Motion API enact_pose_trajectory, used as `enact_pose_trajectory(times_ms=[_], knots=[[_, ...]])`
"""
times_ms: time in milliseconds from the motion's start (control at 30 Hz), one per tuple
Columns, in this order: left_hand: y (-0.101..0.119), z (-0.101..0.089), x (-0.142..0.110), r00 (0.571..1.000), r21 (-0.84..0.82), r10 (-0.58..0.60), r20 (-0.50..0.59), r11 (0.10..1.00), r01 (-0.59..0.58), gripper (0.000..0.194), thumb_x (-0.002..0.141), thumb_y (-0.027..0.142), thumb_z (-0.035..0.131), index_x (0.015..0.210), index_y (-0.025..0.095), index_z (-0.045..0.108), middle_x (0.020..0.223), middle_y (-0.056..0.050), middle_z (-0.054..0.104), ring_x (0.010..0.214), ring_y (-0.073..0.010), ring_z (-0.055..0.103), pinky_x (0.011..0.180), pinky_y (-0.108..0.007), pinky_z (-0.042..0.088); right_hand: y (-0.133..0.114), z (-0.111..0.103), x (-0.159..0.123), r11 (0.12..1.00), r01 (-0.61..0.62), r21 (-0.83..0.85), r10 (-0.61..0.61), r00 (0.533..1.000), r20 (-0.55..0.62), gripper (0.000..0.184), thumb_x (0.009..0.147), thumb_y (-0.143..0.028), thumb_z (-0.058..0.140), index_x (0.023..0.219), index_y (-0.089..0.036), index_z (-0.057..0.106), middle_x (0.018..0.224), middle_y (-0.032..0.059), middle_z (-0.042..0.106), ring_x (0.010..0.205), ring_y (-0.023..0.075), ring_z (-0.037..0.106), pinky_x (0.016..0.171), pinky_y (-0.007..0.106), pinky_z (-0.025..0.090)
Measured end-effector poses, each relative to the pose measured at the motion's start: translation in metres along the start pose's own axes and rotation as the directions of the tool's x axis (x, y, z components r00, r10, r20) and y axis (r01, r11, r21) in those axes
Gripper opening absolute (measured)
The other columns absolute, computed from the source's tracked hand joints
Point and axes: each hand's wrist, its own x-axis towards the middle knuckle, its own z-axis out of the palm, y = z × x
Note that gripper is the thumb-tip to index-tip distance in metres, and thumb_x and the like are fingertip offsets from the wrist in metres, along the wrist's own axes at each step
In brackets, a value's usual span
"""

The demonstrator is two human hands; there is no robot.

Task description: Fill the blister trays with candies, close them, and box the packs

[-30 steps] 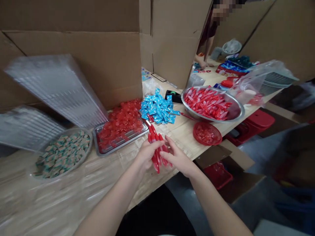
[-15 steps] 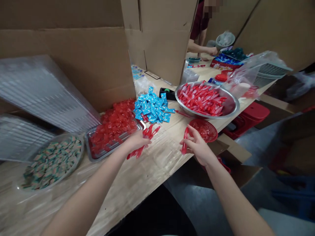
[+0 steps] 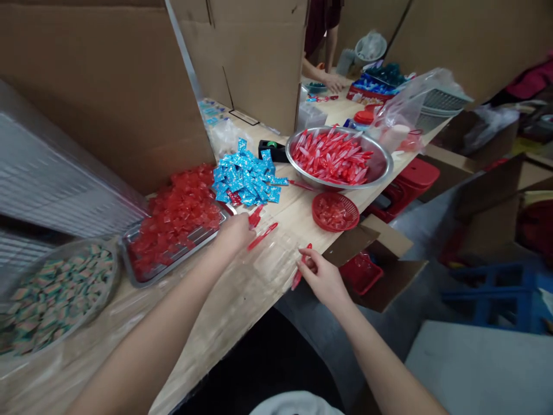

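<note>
My left hand (image 3: pixel 238 231) is closed around a few slim red plastic sticks (image 3: pixel 256 215) just over the table, beside the tray's right end; its fingertips are partly hidden. Just right of it, another slim red stick (image 3: pixel 263 236) lies on the table. Near the front edge, my right hand (image 3: pixel 320 275) pinches one slim red stick with a paler lower end (image 3: pixel 296 280) between thumb and fingers. More red and pale pink sticks (image 3: pixel 332 155) fill a steel bowl (image 3: pixel 384 173) behind. What kind of article the sticks are, I cannot make out.
A metal tray (image 3: pixel 164 271) holds red translucent pieces, with blue sachets (image 3: pixel 246 178) heaped beside it. A red basket (image 3: pixel 317 222) stands near the table edge. At left is a tub of striped pieces (image 3: pixel 64 294). Cardboard panels (image 3: pixel 259 63) rise behind; a co-worker's hand (image 3: pixel 332 82) is beyond.
The view has swung right. My right hand has moved away from the red basket towards the front edge, still with a stick. One stick now lies apart from those in my left hand.
</note>
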Motion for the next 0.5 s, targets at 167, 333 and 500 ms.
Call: enact_pose_trajectory(times_ms=[167,333,500], knots=[[-0.044,-0.039,-0.052,0.995,-0.269,-0.031,0.096,0.961,0.056,0.023,0.072,0.041,0.06,0.07,0.019,0.053,0.064,0.0,0.06,0.057,-0.0153,0.053,0.053,-0.023,0.036,-0.005,0.016,0.005,0.968,0.092,-0.233,-0.096,0.995,-0.006,0.035,0.084,-0.031,0.046,0.113,-0.015,0.057,0.076,0.0043,0.062,0.071,0.02,0.058,0.067,0.033,0.045],[-0.072,-0.041,-0.116,0.969,-0.409,-0.013,0.247,0.905,0.117,0.022,0.065,0.038,0.066,0.067,0.019,0.055,0.063,0.004,0.056,0.057,-0.0128,0.048,0.054,-0.022,0.035,0.011,0.015,0.015,0.914,0.238,-0.329,-0.286,0.953,-0.104,0.03,0.084,-0.031,0.049,0.106,-0.014,0.059,0.085,0.0093,0.059,0.08,0.023,0.057,0.074,0.036,0.047],[-0.061,-0.003,-0.143,0.969,-0.316,0.016,0.246,0.947,0.065,0.021,0.061,0.034,0.069,0.061,0.019,0.054,0.057,0.004,0.052,0.054,-0.014,0.046,0.051,-0.025,0.029,0.016,0.017,0.019,0.84,0.417,-0.347,-0.452,0.892,-0.024,0.025,0.085,-0.025,0.048,0.104,-0.016,0.061,0.095,0.0107,0.053,0.088,0.0227,0.054,0.08,0.036,0.047]])
